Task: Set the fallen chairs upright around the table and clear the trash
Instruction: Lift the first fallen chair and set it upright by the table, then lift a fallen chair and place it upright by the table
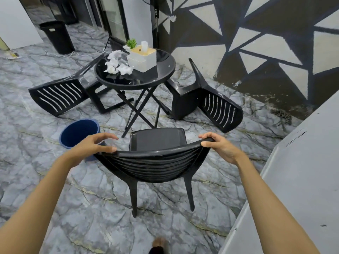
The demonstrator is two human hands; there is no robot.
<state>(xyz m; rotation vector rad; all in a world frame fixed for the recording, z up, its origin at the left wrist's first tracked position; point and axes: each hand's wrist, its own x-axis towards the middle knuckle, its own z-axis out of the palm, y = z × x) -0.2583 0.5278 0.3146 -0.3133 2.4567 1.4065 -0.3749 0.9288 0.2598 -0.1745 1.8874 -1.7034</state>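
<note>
While the right hand (219,146) is closed on the right end of the near chair's (157,154) top rail, thumb under and fingers over, the left hand (91,145) is spread wide at the left end, thumb touching the rail, fingers lifted off it. Near chair stands upright on its legs, seat facing the table (165,70); a two-ended hold on the backrest probably serves to steer and square it, and the looser left hand suggests it is about set. Two chairs still down: left chair (58,96) on its side at the table's left, backrest toward the near side; right chair (207,99) tipped over at the table's right, close to the painted wall, one leg in the air. Crumpled white tissues (117,64) lie on the tabletop's left part, touching the tissue box (142,58), which has one sheet standing from its slot; a small green plant sits behind the box. Containers: blue bucket (78,132) on the floor just left of the near chair, interior looks empty; black bin (57,36) far left, contents not visible. Trash not yet cleared.
</note>
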